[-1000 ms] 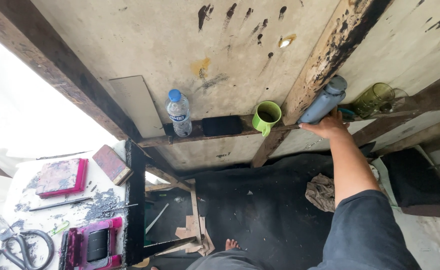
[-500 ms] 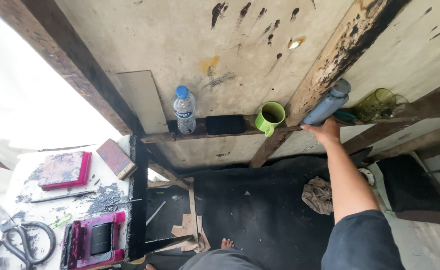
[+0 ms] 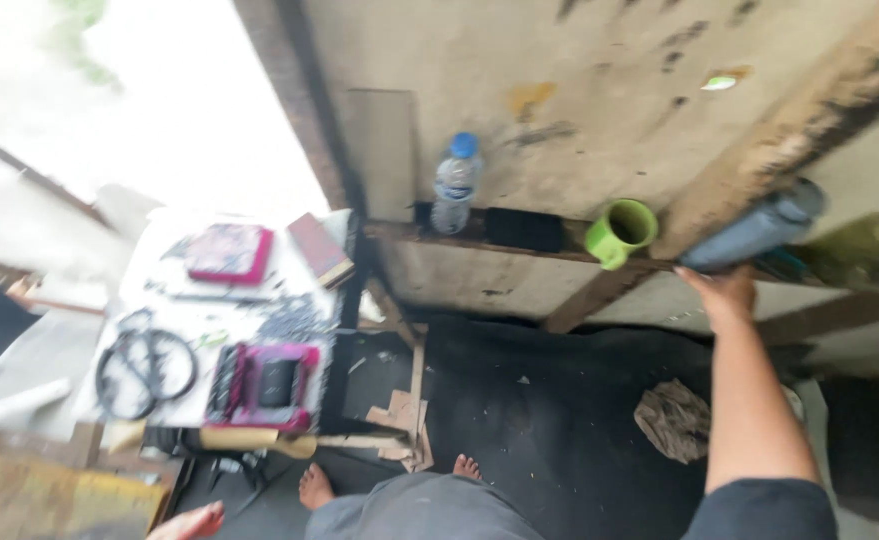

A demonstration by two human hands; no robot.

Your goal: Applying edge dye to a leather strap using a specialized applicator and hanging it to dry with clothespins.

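Seen from the head camera, the room has a stained, pale plaster wall (image 3: 599, 80) crossed by dark wooden beams, with a narrow wooden ledge (image 3: 559, 252) running across it and a black mat (image 3: 549, 420) covering the floor below. On the ledge stand one clear plastic water bottle with a blue cap (image 3: 454, 185), one flat black rectangular object (image 3: 524, 229) and one bright green mug (image 3: 620, 232), the mug at about three o'clock from the bottle. At three o'clock from the mug lies one grey-blue cylindrical flask (image 3: 754, 238), tilted on the ledge against a slanting beam. The right hand (image 3: 724, 295) reaches up with fingers touching the flask's lower end; whether it grips is blurred and cannot be told. The left hand (image 3: 187, 522) shows only at the bottom edge, at seven o'clock, its fingers spread and holding nothing. A white worktable (image 3: 209, 320) at nine o'clock carries one pair of black scissors (image 3: 144, 365), two pink cases and one reddish book. One crumpled brown rag (image 3: 674, 418) lies on the mat, and two bare feet show below.
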